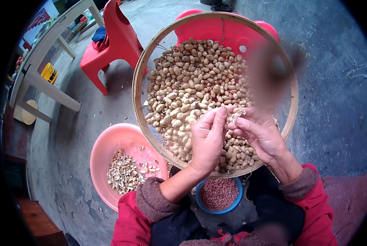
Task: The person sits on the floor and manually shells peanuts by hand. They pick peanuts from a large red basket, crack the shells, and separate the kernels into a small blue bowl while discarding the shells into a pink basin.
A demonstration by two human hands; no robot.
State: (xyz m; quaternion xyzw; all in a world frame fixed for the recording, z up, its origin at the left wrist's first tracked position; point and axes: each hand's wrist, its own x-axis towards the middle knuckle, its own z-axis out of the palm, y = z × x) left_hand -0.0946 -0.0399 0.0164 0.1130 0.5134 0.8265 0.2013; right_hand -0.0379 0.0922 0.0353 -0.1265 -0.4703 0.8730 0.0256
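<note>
A cracked peanut shell (238, 115) is pinched between the thumb and fingers of my right hand (260, 132). My left hand (208, 135) meets it from the left, thumb pressed along the curled fingers; whether something sits inside them is hidden. Both hands are over a round, wood-rimmed mesh sieve (138, 83) heaped with unshelled peanuts (183, 80). Under the sieve's near edge, a blue bowl (197, 200) contains reddish shelled peanuts (218, 194). To the left, a pink plastic basin (102, 153) holds broken peanut shells (125, 173).
Beneath the sieve's far side is a red plastic seat (214, 29). A red plastic chair (109, 52) with dark cloth (100, 34) stands far left, beside a pale table (51, 83). Under that table is a yellow bucket (49, 73). A dark blur covers the sieve's right side.
</note>
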